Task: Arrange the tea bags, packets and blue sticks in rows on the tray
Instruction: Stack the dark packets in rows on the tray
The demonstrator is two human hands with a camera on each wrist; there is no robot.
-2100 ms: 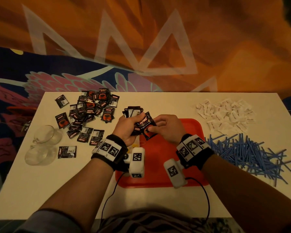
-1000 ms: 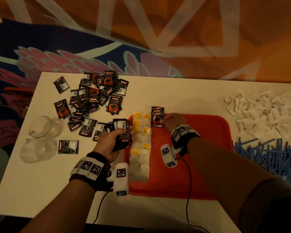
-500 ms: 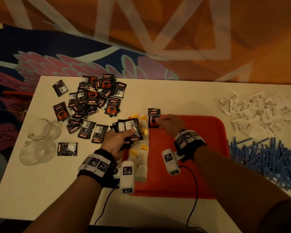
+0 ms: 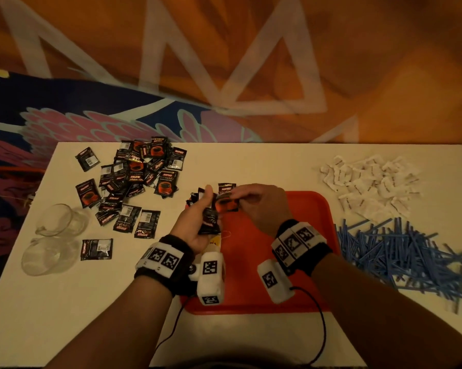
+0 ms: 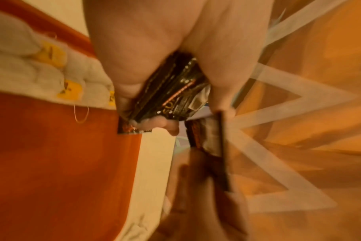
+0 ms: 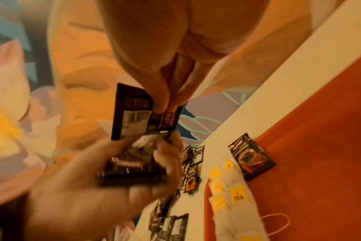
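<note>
Over the near left part of the flat red plastic tray [image 4: 308, 209], your left hand [image 4: 195, 222] is curled round a fanned stack of black foil coffee packets [image 4: 209, 221], kept there as a ready supply so the other hand need only peel one off. Your right hand [image 4: 261, 206], at 3 o'clock from the stack, pinches the top black-and-orange packet [image 4: 225, 205] between thumb and fingertips, by its edge as the right wrist view shows, likely so it can be laid flat. Under your left wrist the row of white tea bags with yellow tags [image 6: 233, 194] runs along the tray's left side, and one placed packet [image 6: 250, 160] lies at its far end, starting the next row. Further out, at 10 o'clock, the loose heap of black packets [image 4: 133, 179] waits on the pale table [image 4: 251, 163]; at 3 o'clock lie the thin blue sticks [image 4: 400, 251], and at 2 o'clock the small white paper sachets [image 4: 371, 182], both untouched
</note>
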